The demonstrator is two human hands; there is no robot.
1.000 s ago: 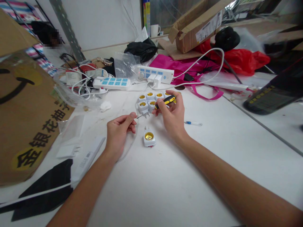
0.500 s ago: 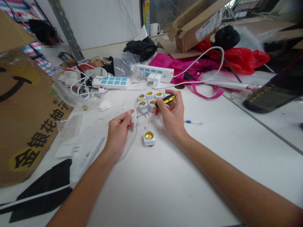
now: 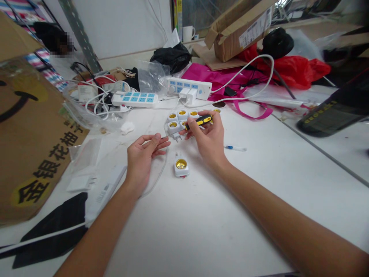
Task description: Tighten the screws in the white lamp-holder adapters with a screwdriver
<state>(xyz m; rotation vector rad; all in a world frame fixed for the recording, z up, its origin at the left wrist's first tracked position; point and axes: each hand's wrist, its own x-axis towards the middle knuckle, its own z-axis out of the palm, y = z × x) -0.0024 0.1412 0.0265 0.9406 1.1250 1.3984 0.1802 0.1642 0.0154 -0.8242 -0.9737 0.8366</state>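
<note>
My right hand (image 3: 209,138) grips a screwdriver with a black and yellow handle (image 3: 199,121), its thin shaft pointing left toward my left hand (image 3: 144,156). The left hand is open, fingers stretched out toward the shaft's tip, with nothing in it. Between the hands a single white lamp-socket adapter (image 3: 181,167) with a brass centre lies on the white table (image 3: 201,223). Behind the hands sits a cluster of several more white socket adapters (image 3: 178,120).
A large cardboard box (image 3: 29,134) stands at the left. Two white power strips (image 3: 135,100) with cables lie behind. A pen (image 3: 235,147) lies right of my right hand. Pink and red bags (image 3: 288,69), an open carton (image 3: 239,30) and a dark device (image 3: 334,111) crowd the back right.
My left hand has let go of the screwdriver's tip and opened its fingers. The right hand with the screwdriver has shifted slightly up and away.
</note>
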